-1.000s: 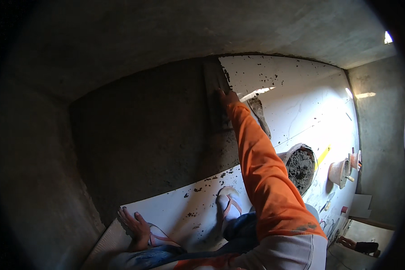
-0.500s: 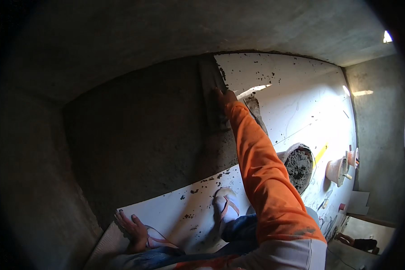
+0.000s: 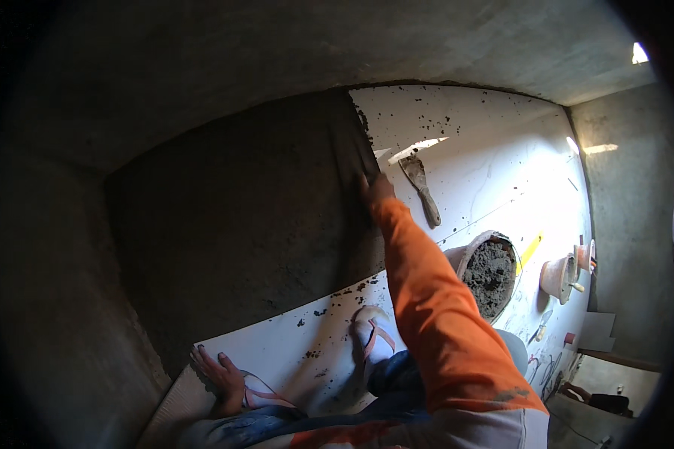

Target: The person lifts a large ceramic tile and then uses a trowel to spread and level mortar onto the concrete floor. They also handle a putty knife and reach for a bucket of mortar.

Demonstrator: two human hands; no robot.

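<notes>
My right hand is closed round the handle of a long flat trowel, which lies against the dark wet mortar bed near its right edge. Shadow hides much of the blade. My left hand rests with fingers spread on the corner of the white floor tile at the near left. Just right of my right hand, a mortar-smeared scraper lies on the white tiles.
A bucket of grey mortar stands right of my orange sleeve. Farther right are a smaller bucket and a yellow strip. Mortar crumbs dot the tiles. Grey walls border the floor. My sandalled foot is on the near tile; another person shows at lower right.
My right hand and the trowel have come slightly nearer to me along the mortar's right edge. The scraper, partly covered before, now shows whole. My left hand stays put.
</notes>
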